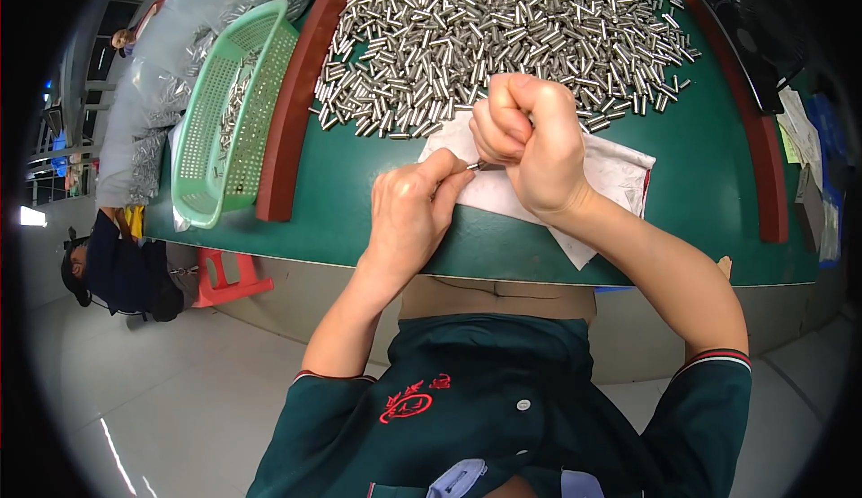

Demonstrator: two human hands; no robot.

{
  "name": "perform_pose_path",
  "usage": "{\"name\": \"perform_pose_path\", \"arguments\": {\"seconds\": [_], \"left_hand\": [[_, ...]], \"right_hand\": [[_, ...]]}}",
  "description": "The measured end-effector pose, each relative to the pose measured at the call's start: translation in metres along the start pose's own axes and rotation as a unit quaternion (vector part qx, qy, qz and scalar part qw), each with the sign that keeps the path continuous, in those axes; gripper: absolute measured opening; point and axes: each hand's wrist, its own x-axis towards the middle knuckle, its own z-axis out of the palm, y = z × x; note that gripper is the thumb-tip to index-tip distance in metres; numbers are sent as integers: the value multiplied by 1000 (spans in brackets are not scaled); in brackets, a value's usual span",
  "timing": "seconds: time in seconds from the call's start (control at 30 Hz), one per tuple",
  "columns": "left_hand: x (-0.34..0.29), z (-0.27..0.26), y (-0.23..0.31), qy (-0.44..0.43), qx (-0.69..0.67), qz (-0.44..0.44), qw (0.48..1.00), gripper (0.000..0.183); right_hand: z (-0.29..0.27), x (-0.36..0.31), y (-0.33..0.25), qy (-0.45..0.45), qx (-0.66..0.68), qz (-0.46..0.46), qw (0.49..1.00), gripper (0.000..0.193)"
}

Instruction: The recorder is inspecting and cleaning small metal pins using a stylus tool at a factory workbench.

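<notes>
Green covers the bench (359,215), and near the middle of its near edge the left hand (404,206) pinches a small metal pin (475,167) between thumb and forefinger, above a white sheet (489,194). The right hand (543,143) is clenched just beside the pin, its fingers curled in; whether it encloses anything, I cannot tell. One corner of the sheet reaches close to the bench's near edge. Toward the far edge spreads a heap of shiny pins (503,40), between a left wooden rail (292,130) and a right wooden rail (752,139). Outside the left rail, along the left edge, a pale green basket (190,166) holds more metal pieces. A black fan (761,13) is by the far right corner.
</notes>
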Motion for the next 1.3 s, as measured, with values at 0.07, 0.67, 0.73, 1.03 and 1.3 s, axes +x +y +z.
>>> {"name": "perform_pose_path", "arguments": {"seconds": [0.07, 0.67, 0.73, 1.03, 1.3], "left_hand": [[-2, 2, -1, 5, 8, 0, 1000, 11], [0, -19, -18, -37, -782, -258, 565, 17], [2, -22, -17, -33, -758, -270, 592, 19], [29, -111, -30, 198, -429, -126, 872, 22], [59, -186, -102, 293, 100, -121, 943, 36]], "right_hand": [[-9, -5, 3, -2, 30, 6, 1000, 34], [-14, -9, 0, -9, 80, 15, 997, 34], [-13, -8, -1, -10, 80, 18, 997, 33], [-16, -10, 3, -14, 95, 6, 995, 35], [-9, -12, -2, -7, 94, 17, 995, 35]]}}
